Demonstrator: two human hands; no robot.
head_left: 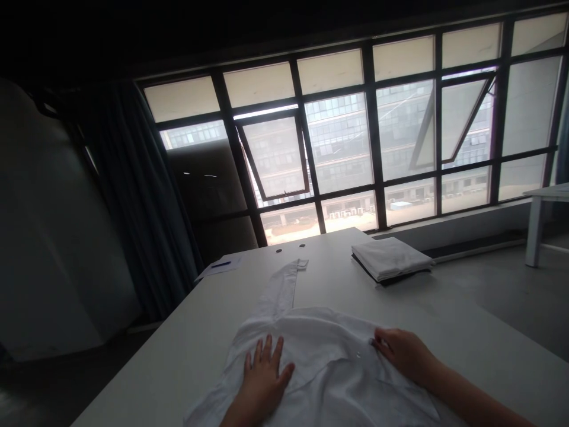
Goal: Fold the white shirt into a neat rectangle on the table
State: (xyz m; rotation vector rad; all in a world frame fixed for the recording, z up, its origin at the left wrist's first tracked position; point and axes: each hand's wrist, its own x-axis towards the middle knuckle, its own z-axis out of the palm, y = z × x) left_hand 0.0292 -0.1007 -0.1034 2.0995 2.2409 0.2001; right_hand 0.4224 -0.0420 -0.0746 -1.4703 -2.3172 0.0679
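White shirt [311,341] lies across the counter's [178,350] near edge; my left hand [264,379] presses it, fingers spread, while my right hand [402,353] pinches its fabric.

No text, label, brand, number or sign could be read anywhere in the view.
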